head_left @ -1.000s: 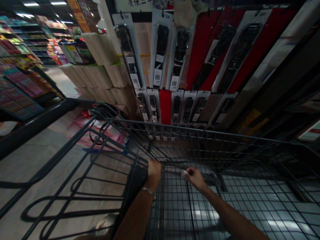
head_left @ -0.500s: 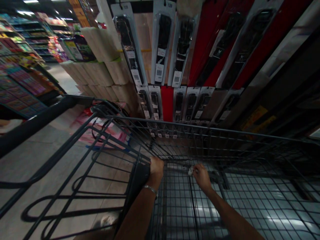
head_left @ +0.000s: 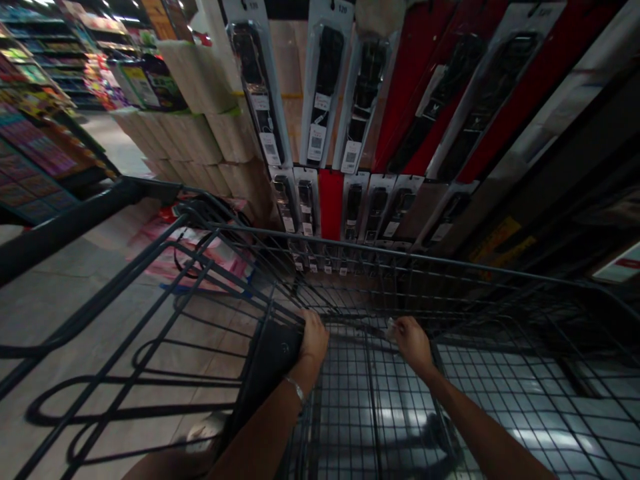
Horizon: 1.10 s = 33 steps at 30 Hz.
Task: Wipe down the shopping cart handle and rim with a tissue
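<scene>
My left hand (head_left: pixel 314 337) is wrapped round the dark handle bar (head_left: pixel 273 363) of a black wire shopping cart (head_left: pixel 350 280), a thin bracelet on its wrist. My right hand (head_left: pixel 411 339) is closed on the same bar further right, and something small and pale shows between its fingers; I cannot make out what it is. The cart's basket stretches ahead of both hands toward a wall rack of dark packaged items (head_left: pixel 320 100) hanging on hooks.
Stacked pale packs (head_left: pixel 200 120) stand left of the rack. Pink bags (head_left: pixel 195 257) lie on the tiled floor beside the cart's front. Colourful store shelves (head_left: pixel 35 133) line the aisle at far left. A second dark cart rail (head_left: pixel 70 223) crosses the left side.
The cart and my view have shifted slightly closer to the rack. My right hand has moved right along the bar and closed on it. My left hand keeps its grip.
</scene>
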Each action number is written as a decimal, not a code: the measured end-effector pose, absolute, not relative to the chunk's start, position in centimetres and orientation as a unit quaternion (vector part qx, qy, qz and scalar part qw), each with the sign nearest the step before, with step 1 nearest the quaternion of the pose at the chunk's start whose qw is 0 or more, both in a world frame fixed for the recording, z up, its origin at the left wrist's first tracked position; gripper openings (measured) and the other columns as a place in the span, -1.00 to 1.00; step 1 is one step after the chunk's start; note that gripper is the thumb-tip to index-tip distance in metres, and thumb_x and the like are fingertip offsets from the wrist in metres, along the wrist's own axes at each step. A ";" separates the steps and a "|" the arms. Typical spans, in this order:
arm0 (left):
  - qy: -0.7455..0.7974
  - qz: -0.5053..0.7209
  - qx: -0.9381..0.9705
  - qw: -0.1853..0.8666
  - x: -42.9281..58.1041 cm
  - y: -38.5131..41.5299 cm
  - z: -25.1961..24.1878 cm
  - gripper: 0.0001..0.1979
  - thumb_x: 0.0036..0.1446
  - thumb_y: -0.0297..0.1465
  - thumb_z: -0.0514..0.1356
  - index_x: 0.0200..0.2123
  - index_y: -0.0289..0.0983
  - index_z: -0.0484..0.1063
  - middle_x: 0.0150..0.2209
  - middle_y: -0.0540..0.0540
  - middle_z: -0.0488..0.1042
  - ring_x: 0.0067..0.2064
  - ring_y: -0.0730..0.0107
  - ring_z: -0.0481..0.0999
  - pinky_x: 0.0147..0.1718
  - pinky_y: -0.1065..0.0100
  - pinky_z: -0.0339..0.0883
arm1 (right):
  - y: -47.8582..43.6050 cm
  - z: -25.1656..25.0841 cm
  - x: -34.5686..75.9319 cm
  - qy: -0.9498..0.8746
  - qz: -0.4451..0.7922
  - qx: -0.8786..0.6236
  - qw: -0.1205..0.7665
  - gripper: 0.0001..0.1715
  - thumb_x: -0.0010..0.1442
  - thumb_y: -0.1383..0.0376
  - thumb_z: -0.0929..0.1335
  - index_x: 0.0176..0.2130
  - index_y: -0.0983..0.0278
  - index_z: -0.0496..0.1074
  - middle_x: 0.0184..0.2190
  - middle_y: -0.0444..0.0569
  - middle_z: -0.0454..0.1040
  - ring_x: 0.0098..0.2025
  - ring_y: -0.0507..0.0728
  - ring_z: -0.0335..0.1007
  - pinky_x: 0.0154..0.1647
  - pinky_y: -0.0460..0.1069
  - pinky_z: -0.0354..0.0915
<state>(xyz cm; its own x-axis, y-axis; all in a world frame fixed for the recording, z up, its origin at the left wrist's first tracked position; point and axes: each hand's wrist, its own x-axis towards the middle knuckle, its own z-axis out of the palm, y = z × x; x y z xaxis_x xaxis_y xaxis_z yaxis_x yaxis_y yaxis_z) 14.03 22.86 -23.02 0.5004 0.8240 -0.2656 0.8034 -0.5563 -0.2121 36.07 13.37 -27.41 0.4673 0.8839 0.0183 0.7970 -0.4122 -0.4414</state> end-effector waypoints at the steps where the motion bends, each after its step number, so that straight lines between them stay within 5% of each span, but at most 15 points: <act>1: -0.453 0.160 -0.877 0.019 14.6 22.3 -23.0 -0.60 0.13 -0.57 -0.07 -0.05 -0.37 0.44 0.01 -0.33 0.41 0.14 -0.02 0.22 0.09 -0.14 -0.07 | 13.3 -27.4 36.1 -0.503 0.118 -0.830 0.209 -0.79 0.14 0.36 0.20 -0.32 0.29 0.40 -0.28 0.00 0.43 -0.26 0.10 0.35 -0.25 -0.07 0.17; 8: -0.349 0.120 -0.923 -0.107 18.4 19.5 -23.6 -0.72 0.06 -0.54 0.07 -0.15 -0.32 0.46 -0.13 -0.21 0.47 -0.04 0.27 0.40 -0.11 0.30 0.29 | 13.3 -28.1 36.8 -0.471 0.174 -0.828 0.248 -0.82 0.09 0.38 0.20 -0.30 0.29 0.36 -0.40 -0.05 0.45 -0.33 0.11 0.38 -0.31 -0.06 0.20; 19: -0.438 0.083 -0.886 -0.124 20.5 16.5 -28.7 -0.63 0.17 -0.56 -0.06 0.02 -0.36 0.35 -0.04 -0.26 0.43 0.00 0.29 0.40 -0.11 0.32 0.37 | 13.9 -28.3 35.4 -0.573 0.096 -0.814 0.033 -0.76 0.16 0.26 0.29 -0.23 0.30 0.49 -0.15 0.12 0.41 -0.06 0.22 0.28 -0.06 -0.01 0.16; 25: -0.454 0.059 -0.883 -0.107 20.6 15.2 -30.5 -0.55 0.16 -0.60 -0.07 0.13 -0.41 0.25 0.13 -0.33 0.30 0.16 0.21 0.27 0.04 0.24 0.30 | 14.3 -29.3 34.3 -0.522 0.124 -0.838 0.100 -0.70 0.16 0.45 0.21 -0.19 0.38 0.48 -0.19 0.13 0.43 -0.17 0.14 0.37 -0.11 -0.07 0.20; 33: -0.439 0.030 -0.892 -0.101 20.1 15.2 -31.3 -0.57 0.17 -0.57 -0.07 0.09 -0.34 0.31 0.09 -0.24 0.36 0.14 0.25 0.30 0.06 0.28 0.27 | 14.1 -29.9 30.1 -0.553 0.225 -0.784 0.171 -0.63 0.11 0.52 0.17 -0.26 0.33 0.51 -0.24 0.05 0.48 -0.16 0.09 0.40 -0.09 -0.10 0.22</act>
<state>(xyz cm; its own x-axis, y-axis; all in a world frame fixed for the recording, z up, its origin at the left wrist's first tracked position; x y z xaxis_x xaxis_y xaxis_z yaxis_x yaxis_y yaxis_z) 20.10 15.22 -31.29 0.6131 0.7770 -0.1425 0.7892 -0.5945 0.1537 30.14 14.06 -29.85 0.2866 0.9438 -0.1643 0.7902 -0.3299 -0.5165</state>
